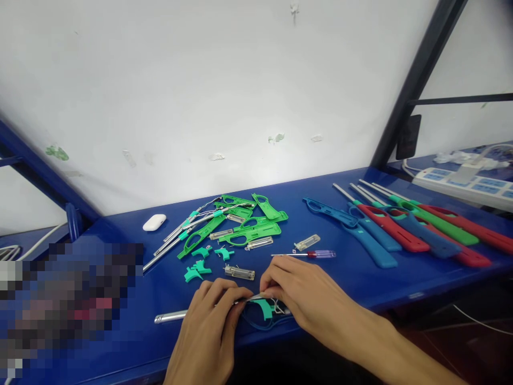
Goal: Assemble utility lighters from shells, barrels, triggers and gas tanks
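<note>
A utility lighter in mid-assembly lies at the table's near edge, its metal tube (170, 317) pointing left. Its blue half-shell (260, 324) carries a teal trigger (264, 309), with white wire beside it. My left hand (212, 321) is closed over the lighter where tube and handle meet, hiding that part. With thumb and fingers pinched, my right hand (300, 291) grips a thin pale piece (254, 297) above the trigger; its exact kind is unclear. A clear fuel tank (239, 272) lies just beyond my hands, and a screwdriver (320, 254) is past my right fingers.
Green half-shells (256, 231), metal tubes and loose teal triggers (196, 271) lie at centre left. Several red, blue and green lighters (395, 227) are spread on the right. A white earbud case (154, 222) sits at the back left. A power strip (473, 184) lies beyond the frame post.
</note>
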The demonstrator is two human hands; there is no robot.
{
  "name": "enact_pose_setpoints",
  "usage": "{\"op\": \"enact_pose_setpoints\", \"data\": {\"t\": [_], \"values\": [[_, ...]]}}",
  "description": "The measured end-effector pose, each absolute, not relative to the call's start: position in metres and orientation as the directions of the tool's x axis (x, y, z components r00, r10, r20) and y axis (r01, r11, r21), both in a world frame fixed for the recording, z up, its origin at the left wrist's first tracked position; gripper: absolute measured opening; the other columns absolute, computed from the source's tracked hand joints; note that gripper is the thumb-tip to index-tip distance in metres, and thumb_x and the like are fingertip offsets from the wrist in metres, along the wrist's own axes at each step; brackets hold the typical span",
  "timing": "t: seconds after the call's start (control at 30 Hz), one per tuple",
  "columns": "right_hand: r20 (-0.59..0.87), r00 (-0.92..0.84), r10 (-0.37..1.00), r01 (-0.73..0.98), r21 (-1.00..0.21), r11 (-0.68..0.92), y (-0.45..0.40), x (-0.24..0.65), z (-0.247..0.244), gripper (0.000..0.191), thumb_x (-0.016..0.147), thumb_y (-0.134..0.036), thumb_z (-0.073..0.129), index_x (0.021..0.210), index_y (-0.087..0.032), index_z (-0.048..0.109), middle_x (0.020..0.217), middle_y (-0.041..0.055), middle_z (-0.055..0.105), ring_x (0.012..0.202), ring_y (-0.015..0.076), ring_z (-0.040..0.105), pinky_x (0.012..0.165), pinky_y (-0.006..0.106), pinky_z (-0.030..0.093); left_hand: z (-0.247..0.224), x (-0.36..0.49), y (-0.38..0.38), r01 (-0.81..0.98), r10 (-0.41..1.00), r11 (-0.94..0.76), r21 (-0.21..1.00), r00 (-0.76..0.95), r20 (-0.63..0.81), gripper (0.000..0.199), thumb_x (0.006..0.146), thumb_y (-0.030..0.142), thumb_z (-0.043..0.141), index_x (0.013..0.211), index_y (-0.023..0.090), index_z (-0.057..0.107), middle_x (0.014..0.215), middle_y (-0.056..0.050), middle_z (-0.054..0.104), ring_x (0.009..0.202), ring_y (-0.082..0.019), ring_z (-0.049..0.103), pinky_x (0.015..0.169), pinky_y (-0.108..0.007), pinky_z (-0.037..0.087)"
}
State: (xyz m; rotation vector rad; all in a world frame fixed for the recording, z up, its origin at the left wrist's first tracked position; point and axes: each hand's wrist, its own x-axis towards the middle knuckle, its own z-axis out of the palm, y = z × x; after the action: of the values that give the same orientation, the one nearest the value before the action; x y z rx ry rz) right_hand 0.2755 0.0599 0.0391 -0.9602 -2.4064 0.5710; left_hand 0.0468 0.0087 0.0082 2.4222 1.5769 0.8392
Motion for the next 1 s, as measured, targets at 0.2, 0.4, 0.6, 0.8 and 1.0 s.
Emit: {"op": "enact_pose_setpoints", "data": {"t": [0.2,0.4,0.6,0.8,1.0], "values": [[0.247,-0.653,0.716,0.514,-0.55,0.658,0.062,0.28,0.046,0.019,0.107,-0.014,0.056,0.1,-0.024,0.071,0.1,-0.0034,0.071,0.087,0.0132,0.068,0.077,0.026,0.047,0.008,0.046,0.006,0.792,0.872,-0.447,0.415,0.283,0.4,0.021,0.108,0.02,0.051,0.121,0.031,0.064,0.111,0.0,0.069,0.099,-0.021,0.061,0.085,-0.034,0.054],[0.26,-0.693,0.672,0.496,-0.504,0.707,0.061,0.287,0.045,0.024,0.108,-0.013,0.052,0.105,-0.024,0.073,0.104,-0.0019,0.074,0.098,0.0162,0.068,0.084,0.029,0.048,0.008,0.047,0.008,0.779,0.838,-0.487,0.394,0.289,0.463,0.022,0.107,0.017,0.053,0.115,0.032,0.067,0.108,0.0,0.068,0.099,-0.019,0.06,0.084,-0.031,0.054],[0.318,-0.624,0.714,0.514,-0.521,0.681,0.05,0.296,0.035,0.019,0.108,-0.032,0.06,0.125,-0.034,0.068,0.117,-0.0037,0.073,0.106,0.0173,0.068,0.096,0.033,0.048,0.005,0.045,0.007,0.792,0.774,-0.538,0.29,0.327,0.543,0.03,0.104,0.01,0.053,0.12,0.03,0.068,0.109,-0.003,0.068,0.098,-0.02,0.063,0.082,-0.032,0.056],[0.371,-0.566,0.736,0.421,-0.638,0.645,0.044,0.304,0.022,0.007,0.104,-0.029,0.067,0.11,-0.029,0.071,0.107,-0.0029,0.073,0.097,0.0154,0.068,0.09,0.029,0.05,0.001,0.042,0.003,0.816,0.713,-0.567,0.116,0.415,0.565,0.045,0.1,0.002,0.053,0.134,0.029,0.065,0.116,-0.006,0.07,0.106,-0.021,0.064,0.09,-0.035,0.056],[0.392,-0.531,0.752,0.34,-0.714,0.612,0.046,0.302,0.016,0.006,0.101,-0.025,0.072,0.106,-0.028,0.071,0.106,-0.0043,0.072,0.098,0.0119,0.067,0.09,0.023,0.051,0.013,0.046,-0.002,0.782,0.712,-0.604,0.15,0.446,0.543,0.05,0.098,0.0,0.048,0.14,0.025,0.061,0.119,-0.009,0.067,0.109,-0.021,0.062,0.09,-0.033,0.058]]}}
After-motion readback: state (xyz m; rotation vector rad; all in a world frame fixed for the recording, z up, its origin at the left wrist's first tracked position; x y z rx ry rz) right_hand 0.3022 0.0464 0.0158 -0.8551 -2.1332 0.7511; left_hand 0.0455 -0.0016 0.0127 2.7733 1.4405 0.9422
